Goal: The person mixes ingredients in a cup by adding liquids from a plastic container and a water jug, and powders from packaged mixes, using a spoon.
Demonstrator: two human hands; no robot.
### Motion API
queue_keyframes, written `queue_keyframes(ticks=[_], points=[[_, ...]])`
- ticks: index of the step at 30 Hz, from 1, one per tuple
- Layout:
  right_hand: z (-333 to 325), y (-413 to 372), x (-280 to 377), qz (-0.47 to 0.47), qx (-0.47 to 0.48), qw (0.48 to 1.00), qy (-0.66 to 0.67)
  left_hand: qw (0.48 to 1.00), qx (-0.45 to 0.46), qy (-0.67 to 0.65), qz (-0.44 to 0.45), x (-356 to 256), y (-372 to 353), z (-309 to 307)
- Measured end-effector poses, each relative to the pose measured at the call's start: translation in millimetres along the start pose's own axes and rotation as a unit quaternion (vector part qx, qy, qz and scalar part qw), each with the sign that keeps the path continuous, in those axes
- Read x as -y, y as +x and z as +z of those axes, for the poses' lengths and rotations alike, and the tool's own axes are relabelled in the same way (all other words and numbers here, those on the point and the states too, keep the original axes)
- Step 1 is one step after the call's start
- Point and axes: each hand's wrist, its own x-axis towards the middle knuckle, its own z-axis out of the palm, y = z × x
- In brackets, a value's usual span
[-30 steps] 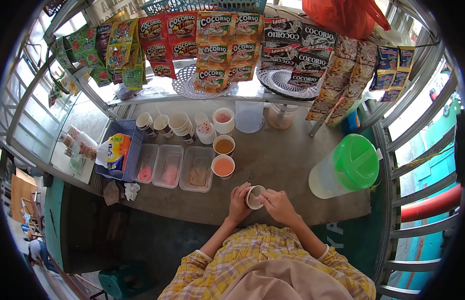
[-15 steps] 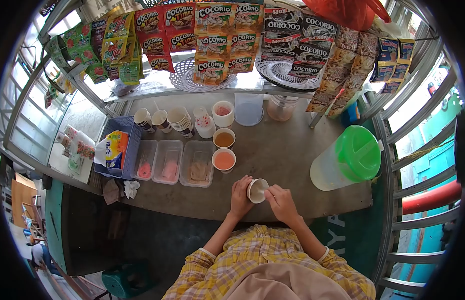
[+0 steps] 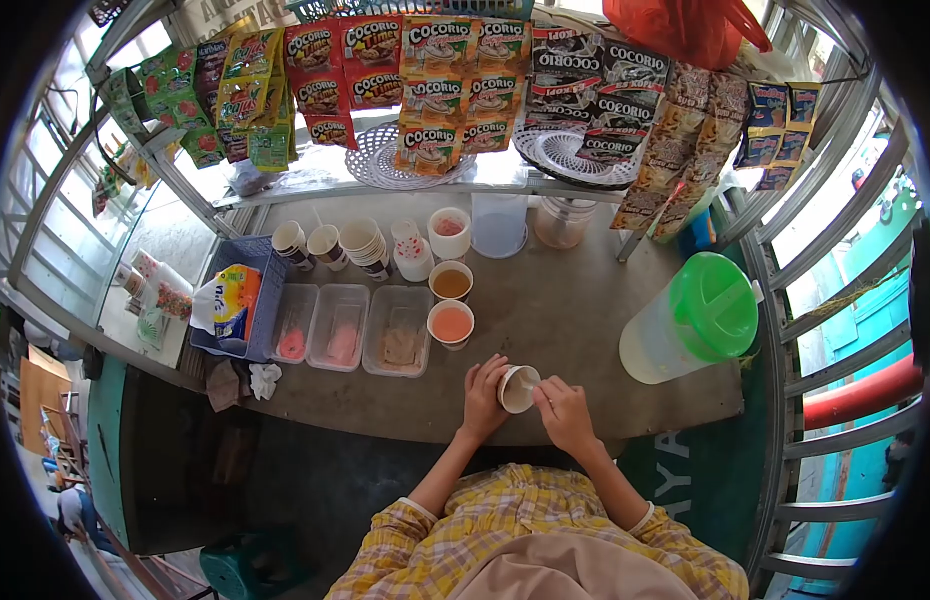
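My left hand [image 3: 486, 397] is closed around a white paper cup [image 3: 508, 394], which leans toward my right hand near the table's front edge. Its mouth faces up and to the right, and the inside looks pale. At the cup's rim, my right hand [image 3: 565, 410] pinches a thin, pale, spoon-like utensil [image 3: 531, 384] that reaches into the cup; most of it is hidden by the fingers. Just beyond my hands stand a cup of pink-orange drink [image 3: 451, 324] and a cup of amber drink [image 3: 451, 284].
Three plastic tubs [image 3: 397, 350] with powders sit left, beside a blue basket [image 3: 255, 345]. Behind them are stacked paper cups [image 3: 364, 242] and a white tub [image 3: 449, 245]. A green-lidded jug [image 3: 675, 335] stands right. Drink sachets [image 3: 455, 95] hang above the table [image 3: 575, 300].
The cup has tipped further toward my right hand, and my right hand has moved slightly down and to the right. The view has shifted a little.
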Motion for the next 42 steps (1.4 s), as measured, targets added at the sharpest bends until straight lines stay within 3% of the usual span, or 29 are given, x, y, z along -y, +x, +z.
queue_keyframes(ticks=[1, 4, 7, 10, 13, 16, 19, 22, 25, 28, 31, 34, 37, 40, 42], points=[[-0.7, 0.0, 1.3, -0.022, -0.012, 0.999, -0.035, 1.0, -0.002, 0.005, 0.002, 1.2, -0.7, 1.1], [-0.8, 1.2, -5.4, 0.019, 0.039, 0.997, 0.059, 1.0, -0.008, -0.001, 0.001, -2.5, 0.9, -1.3], [-1.5, -2.2, 6.2, -0.024, -0.03, 0.998, -0.056, 1.0, -0.011, -0.002, 0.011, -3.5, 1.5, -1.3], [-1.6, -6.1, -1.3, 0.016, 0.039, 0.999, 0.029, 1.0, -0.002, -0.006, 0.013, -4.6, 2.3, -2.0], [2.0, -6.1, 3.4, -0.025, -0.052, 0.998, -0.013, 1.0, -0.002, -0.009, 0.023, -3.5, 1.3, -1.3], [-0.4, -4.5, 3.9, -0.042, -0.021, 0.997, -0.056, 1.0, -0.011, 0.003, 0.003, -4.6, 1.1, -1.0], [-1.0, -1.3, 2.3, -0.001, -0.014, 1.0, 0.016, 1.0, -0.014, -0.004, -0.001, -2.7, 0.5, 0.3], [-5.3, -0.1, 10.5, -0.048, -0.035, 0.995, -0.08, 1.0, 0.003, -0.005, 0.015, -3.8, 2.5, -1.1], [0.2, 2.5, -0.2, -0.012, -0.001, 0.999, 0.04, 1.0, 0.001, -0.009, 0.017, -1.2, 1.2, 0.3], [-4.2, 5.1, 6.5, -0.04, -0.027, 0.997, -0.064, 1.0, -0.008, -0.003, -0.002, -2.1, 2.5, 0.1], [-9.3, 9.7, -4.0, 0.015, 0.083, 0.994, 0.065, 1.0, -0.014, -0.015, -0.012, -4.9, 4.4, -2.2], [-11.1, 14.1, 5.6, -0.046, 0.012, 0.998, -0.038, 1.0, -0.017, -0.01, -0.011, -1.9, 4.8, -0.3], [-11.7, 16.4, -0.1, -0.057, 0.054, 0.995, -0.062, 1.0, -0.019, 0.0, -0.01, -2.8, 4.8, -0.2], [-13.8, 19.0, 0.9, -0.03, 0.069, 0.997, 0.0, 1.0, -0.014, 0.011, -0.016, -4.2, 6.1, -1.6], [-16.3, 20.3, 9.3, -0.044, 0.024, 0.997, -0.057, 1.0, -0.008, 0.011, -0.018, -3.8, 5.1, -0.8]])
